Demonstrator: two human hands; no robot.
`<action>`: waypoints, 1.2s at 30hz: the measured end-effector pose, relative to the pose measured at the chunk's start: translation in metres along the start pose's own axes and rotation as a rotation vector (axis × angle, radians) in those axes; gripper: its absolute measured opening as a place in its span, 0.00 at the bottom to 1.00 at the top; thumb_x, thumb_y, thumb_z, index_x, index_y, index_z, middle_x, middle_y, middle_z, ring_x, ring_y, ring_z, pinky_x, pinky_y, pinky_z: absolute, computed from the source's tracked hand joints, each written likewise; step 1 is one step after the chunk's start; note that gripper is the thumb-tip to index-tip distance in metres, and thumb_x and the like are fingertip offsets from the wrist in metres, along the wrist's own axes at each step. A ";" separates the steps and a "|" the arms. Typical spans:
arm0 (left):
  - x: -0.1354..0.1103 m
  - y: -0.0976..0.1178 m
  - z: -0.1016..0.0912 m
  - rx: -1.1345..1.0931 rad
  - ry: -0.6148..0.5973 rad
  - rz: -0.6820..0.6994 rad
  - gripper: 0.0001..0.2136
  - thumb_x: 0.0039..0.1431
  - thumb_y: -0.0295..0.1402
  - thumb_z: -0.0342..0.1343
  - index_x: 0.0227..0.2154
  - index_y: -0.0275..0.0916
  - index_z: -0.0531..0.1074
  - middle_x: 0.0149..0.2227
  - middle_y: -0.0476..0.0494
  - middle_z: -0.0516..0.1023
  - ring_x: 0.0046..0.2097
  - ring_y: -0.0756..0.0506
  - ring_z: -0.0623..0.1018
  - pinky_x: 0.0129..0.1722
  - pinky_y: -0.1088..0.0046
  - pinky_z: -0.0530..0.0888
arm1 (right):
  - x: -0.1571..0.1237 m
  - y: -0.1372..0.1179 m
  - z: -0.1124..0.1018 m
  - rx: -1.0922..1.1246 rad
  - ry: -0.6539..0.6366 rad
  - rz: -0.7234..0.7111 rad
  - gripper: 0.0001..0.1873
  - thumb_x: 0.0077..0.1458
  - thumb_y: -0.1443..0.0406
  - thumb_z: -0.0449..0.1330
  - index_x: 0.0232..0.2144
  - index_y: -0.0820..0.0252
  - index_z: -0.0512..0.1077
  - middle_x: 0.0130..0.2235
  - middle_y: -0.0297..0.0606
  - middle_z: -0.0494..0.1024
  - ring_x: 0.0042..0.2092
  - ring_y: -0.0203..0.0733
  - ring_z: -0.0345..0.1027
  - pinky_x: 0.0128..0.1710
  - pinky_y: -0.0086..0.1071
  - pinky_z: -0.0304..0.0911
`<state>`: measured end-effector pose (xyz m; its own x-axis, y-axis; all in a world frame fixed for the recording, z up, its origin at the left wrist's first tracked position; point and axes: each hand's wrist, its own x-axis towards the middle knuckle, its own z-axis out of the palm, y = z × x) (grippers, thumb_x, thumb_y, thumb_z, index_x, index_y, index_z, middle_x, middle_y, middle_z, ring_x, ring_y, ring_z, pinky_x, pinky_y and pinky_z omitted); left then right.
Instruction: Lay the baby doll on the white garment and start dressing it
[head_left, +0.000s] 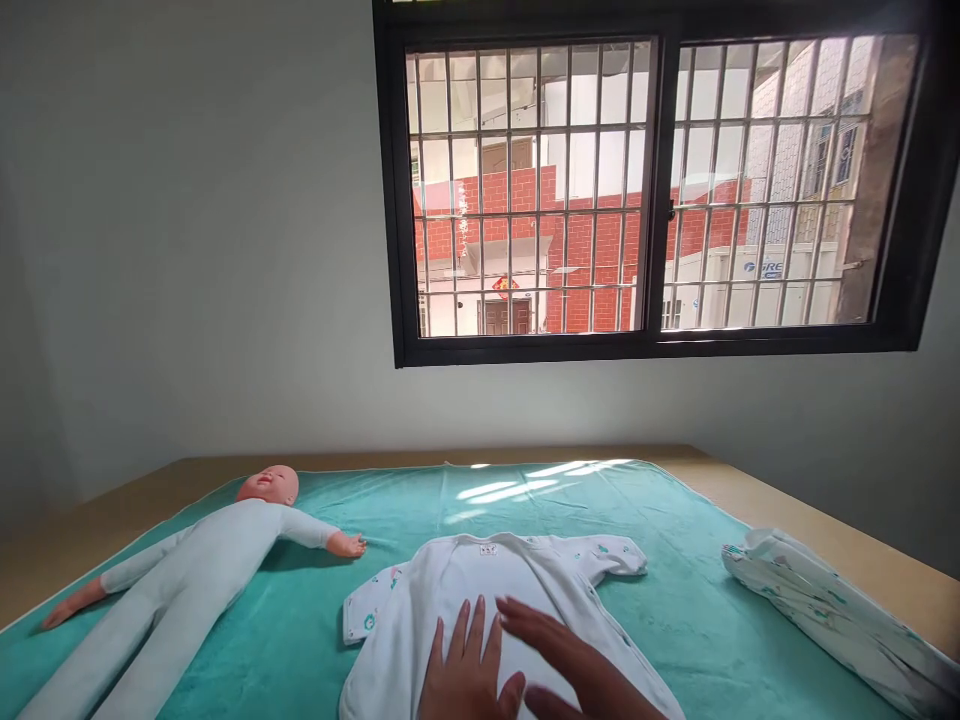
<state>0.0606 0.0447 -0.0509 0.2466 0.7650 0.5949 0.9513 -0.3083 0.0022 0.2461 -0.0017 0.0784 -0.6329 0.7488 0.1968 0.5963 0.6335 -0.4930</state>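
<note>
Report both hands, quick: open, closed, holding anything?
Left hand: open, palm down on the white shirt, gripping nothing.
Right hand: open, gripping nothing, over the shirt; contact unclear.

Two hands (466, 678) (574, 660), one doll (214, 555)

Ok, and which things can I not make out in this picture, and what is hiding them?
All in the head view:
Baby doll: feet, cut off by the bottom edge.
White baby garment: lower end, cut off by the bottom edge; part of its front, behind the left hand and right hand.
Neck label: print, too small to read.
Printed cloth: near end, cut off at the lower right corner.
</note>
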 end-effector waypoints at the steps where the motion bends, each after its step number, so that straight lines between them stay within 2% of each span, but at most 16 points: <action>1: 0.000 -0.001 -0.002 -0.005 -0.012 0.004 0.22 0.62 0.45 0.51 0.57 0.44 0.70 0.60 0.39 0.69 0.60 0.34 0.70 0.58 0.48 0.68 | 0.013 -0.003 -0.002 0.055 0.028 0.060 0.30 0.65 0.49 0.48 0.66 0.47 0.54 0.68 0.37 0.55 0.67 0.50 0.49 0.65 0.48 0.53; 4: 0.001 -0.007 -0.007 -0.054 -0.097 0.055 0.23 0.62 0.43 0.49 0.59 0.44 0.68 0.62 0.40 0.66 0.62 0.34 0.68 0.58 0.48 0.68 | 0.045 -0.002 0.002 0.007 0.044 0.104 0.28 0.65 0.56 0.49 0.65 0.53 0.57 0.68 0.38 0.52 0.68 0.48 0.45 0.67 0.46 0.48; 6: 0.001 -0.012 -0.007 -0.091 -0.150 0.089 0.24 0.63 0.43 0.49 0.60 0.43 0.66 0.62 0.40 0.66 0.62 0.34 0.68 0.57 0.48 0.69 | 0.056 0.010 0.010 -0.155 0.035 0.047 0.26 0.65 0.63 0.48 0.64 0.60 0.60 0.68 0.43 0.52 0.69 0.51 0.43 0.67 0.50 0.44; 8: 0.001 -0.015 -0.007 -0.089 -0.136 0.074 0.25 0.62 0.45 0.48 0.60 0.42 0.65 0.62 0.39 0.66 0.62 0.33 0.68 0.57 0.48 0.69 | 0.061 0.025 0.018 -0.276 0.006 0.055 0.26 0.64 0.65 0.48 0.63 0.66 0.60 0.67 0.50 0.53 0.68 0.54 0.44 0.67 0.53 0.44; 11: 0.000 -0.016 -0.012 -0.061 -0.082 0.080 0.25 0.64 0.47 0.45 0.59 0.42 0.67 0.62 0.42 0.66 0.61 0.34 0.69 0.57 0.49 0.71 | 0.060 0.040 0.024 -0.320 -0.076 0.139 0.31 0.65 0.58 0.49 0.64 0.70 0.57 0.66 0.56 0.52 0.68 0.57 0.44 0.66 0.54 0.46; 13: 0.001 -0.014 -0.018 -0.071 -0.112 0.129 0.25 0.65 0.48 0.43 0.60 0.43 0.66 0.63 0.44 0.65 0.61 0.35 0.69 0.56 0.50 0.72 | 0.058 0.039 0.022 -0.319 -0.136 0.157 0.37 0.65 0.51 0.47 0.65 0.72 0.53 0.67 0.57 0.49 0.68 0.56 0.41 0.67 0.53 0.44; 16: 0.003 -0.006 -0.028 -0.076 -0.167 0.058 0.26 0.64 0.49 0.43 0.60 0.42 0.66 0.63 0.43 0.64 0.62 0.33 0.68 0.57 0.47 0.69 | 0.055 0.030 0.014 -0.311 -0.195 0.164 0.41 0.65 0.47 0.43 0.66 0.74 0.48 0.67 0.57 0.44 0.69 0.55 0.37 0.67 0.52 0.41; 19: 0.005 0.000 -0.033 -0.081 -0.198 -0.023 0.27 0.62 0.50 0.45 0.58 0.41 0.68 0.62 0.42 0.65 0.62 0.31 0.67 0.59 0.43 0.67 | 0.050 0.023 0.010 -0.301 -0.217 0.141 0.40 0.66 0.48 0.42 0.66 0.75 0.47 0.67 0.58 0.43 0.69 0.56 0.37 0.67 0.52 0.42; 25: -0.001 -0.009 -0.033 -0.103 -0.222 0.110 0.27 0.64 0.49 0.43 0.60 0.40 0.66 0.62 0.39 0.66 0.61 0.32 0.69 0.55 0.46 0.71 | 0.039 0.033 0.016 -0.230 -0.163 -0.006 0.34 0.67 0.54 0.47 0.67 0.69 0.49 0.67 0.55 0.45 0.69 0.56 0.40 0.66 0.53 0.45; 28: -0.003 0.001 -0.037 -0.067 -0.195 0.030 0.25 0.62 0.47 0.50 0.56 0.37 0.70 0.59 0.34 0.70 0.58 0.32 0.72 0.54 0.51 0.73 | 0.041 0.042 0.017 -0.183 -0.193 -0.018 0.34 0.66 0.54 0.49 0.67 0.67 0.50 0.68 0.54 0.45 0.69 0.56 0.39 0.66 0.53 0.44; 32: -0.002 0.025 -0.047 0.013 -0.185 -0.130 0.19 0.57 0.37 0.57 0.48 0.32 0.77 0.52 0.28 0.76 0.53 0.33 0.76 0.47 0.58 0.76 | 0.059 0.049 0.015 -0.128 -0.250 -0.062 0.34 0.65 0.57 0.50 0.67 0.65 0.49 0.68 0.51 0.47 0.69 0.52 0.38 0.68 0.50 0.42; 34: -0.001 0.032 -0.051 0.038 -0.158 -0.106 0.15 0.55 0.33 0.58 0.44 0.31 0.79 0.47 0.28 0.79 0.49 0.33 0.78 0.41 0.62 0.77 | 0.073 0.050 0.017 -0.135 -0.244 -0.063 0.34 0.65 0.57 0.48 0.68 0.66 0.48 0.69 0.51 0.45 0.70 0.51 0.38 0.68 0.50 0.40; 36: -0.002 0.035 -0.053 0.049 -0.079 -0.050 0.09 0.55 0.30 0.58 0.35 0.32 0.80 0.37 0.31 0.82 0.40 0.37 0.80 0.33 0.66 0.76 | 0.089 0.048 0.022 -0.149 -0.236 -0.047 0.35 0.65 0.57 0.49 0.67 0.69 0.47 0.69 0.53 0.44 0.70 0.53 0.36 0.68 0.50 0.40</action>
<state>0.0840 0.0027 -0.0093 0.2101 0.8215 0.5301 0.9703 -0.2419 -0.0097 0.2070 0.0911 0.0537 -0.7484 0.6632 0.0052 0.6188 0.7011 -0.3543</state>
